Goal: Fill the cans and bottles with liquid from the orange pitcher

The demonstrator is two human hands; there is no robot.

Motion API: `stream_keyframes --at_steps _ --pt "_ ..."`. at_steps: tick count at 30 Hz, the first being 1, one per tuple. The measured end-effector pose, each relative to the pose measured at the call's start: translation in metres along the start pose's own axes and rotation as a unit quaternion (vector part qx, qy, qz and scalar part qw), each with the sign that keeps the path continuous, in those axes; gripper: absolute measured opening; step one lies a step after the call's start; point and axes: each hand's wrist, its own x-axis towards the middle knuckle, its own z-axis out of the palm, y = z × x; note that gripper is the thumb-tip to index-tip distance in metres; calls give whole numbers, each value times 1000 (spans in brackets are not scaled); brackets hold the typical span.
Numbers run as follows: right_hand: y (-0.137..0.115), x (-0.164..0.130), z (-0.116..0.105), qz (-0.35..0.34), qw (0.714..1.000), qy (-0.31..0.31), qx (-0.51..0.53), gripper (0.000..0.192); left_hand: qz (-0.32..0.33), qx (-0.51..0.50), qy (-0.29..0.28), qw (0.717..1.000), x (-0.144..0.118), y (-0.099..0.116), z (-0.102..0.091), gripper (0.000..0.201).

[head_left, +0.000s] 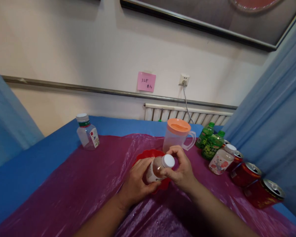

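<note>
A clear plastic bottle [158, 165] with a pale label and a white cap [168, 161] is held tilted above a red basin [151, 153]. My left hand [136, 179] is wrapped round the bottle's body and hides part of the label. Around the cap curl the thumb and fingers of my right hand [182, 169]. The cap sits on the bottle's neck; whether it is loose I cannot tell. Just behind the basin stands a translucent pitcher [169, 141] with an orange lid [179, 126].
Another capped clear bottle [87, 135] stands at the left. On the right are green bottles [212, 146], a bottle with a patterned label [220, 161] and several red cans [245, 174]. Purple plastic sheeting [88, 177] covers the blue table cloth [49, 144]. A radiator [162, 114] runs behind.
</note>
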Motion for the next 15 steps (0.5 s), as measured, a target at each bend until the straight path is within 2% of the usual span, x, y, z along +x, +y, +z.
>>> stream_keyframes --at_steps 3,4,7,9,11,13,15 --pt "-3 -6 -1 20 998 -40 34 75 -2 7 2 1000 0 2 -1 61" --pt "-5 -9 -3 19 996 -62 57 76 -7 10 7 1000 0 2 -1 62" --pt "-8 -15 -7 11 989 -103 102 55 -23 12 25 999 0 1 -1 62" --pt "-7 -16 -7 2 994 -78 82 43 -24 14 35 999 1 0 -1 60" --pt "-3 -15 -5 8 999 -19 30 40 -16 16 37 999 0 -2 0 59" --pt "-1 -14 -2 34 999 20 0 62 -9 17 36 999 0 -3 1 60" --pt "-2 -15 0 45 999 0 29 84 -9 16 35 999 -1 -4 0 62"
